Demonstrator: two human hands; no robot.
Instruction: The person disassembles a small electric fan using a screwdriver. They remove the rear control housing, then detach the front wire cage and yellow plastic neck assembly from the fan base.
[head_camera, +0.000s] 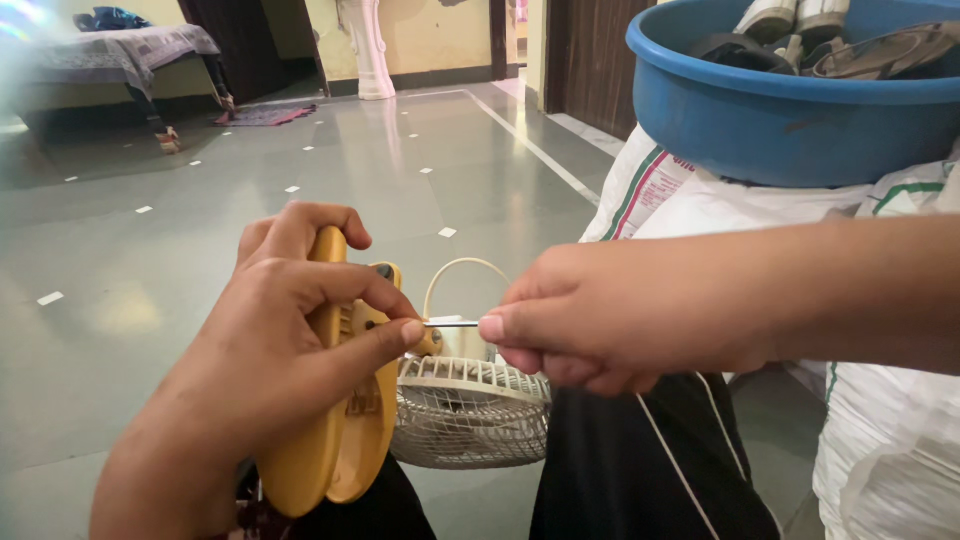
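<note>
My left hand (270, 350) grips a yellow plastic casing (345, 440), upright and slightly apart along its seam, with the thumb pressed near its upper edge. My right hand (600, 320) pinches a thin metal tool (452, 324), its shaft running level from my fingertips to the casing beside my left thumb. Behind and below the hands lies a small cream fan grille (470, 410) with a loop handle (465, 268).
White woven sacks (700, 200) stand at the right with a blue plastic tub (780, 110) of items on top. My dark trouser legs (640, 470) fill the bottom. Glossy grey tiled floor (300, 190) stretches away to a bed (120, 55) and a doorway.
</note>
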